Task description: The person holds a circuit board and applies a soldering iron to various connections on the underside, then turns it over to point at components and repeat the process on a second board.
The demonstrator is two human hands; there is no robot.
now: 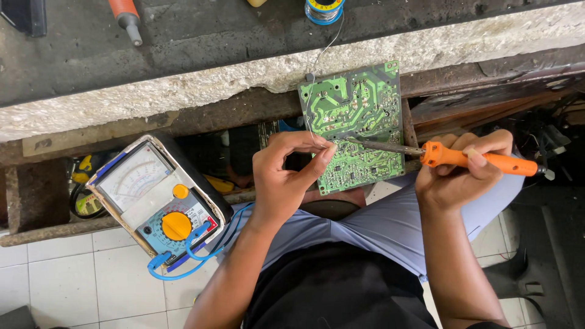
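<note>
Green circuit board (356,125) stands tilted, top edge against the counter (183,91), lower edge near the person's lap. Judged light, stiff, brittle at the joints; best held by bare edges. Left hand (286,176): fingers pinched closed on a thin solder wire (314,91), judged soft and easily bent, running up to a spool (324,9). Right hand (457,176): fingers wrapped shut around the orange soldering iron (481,159) handle, metal tip on the board; grip only the handle. Analog multimeter (158,201) sits well left.
</note>
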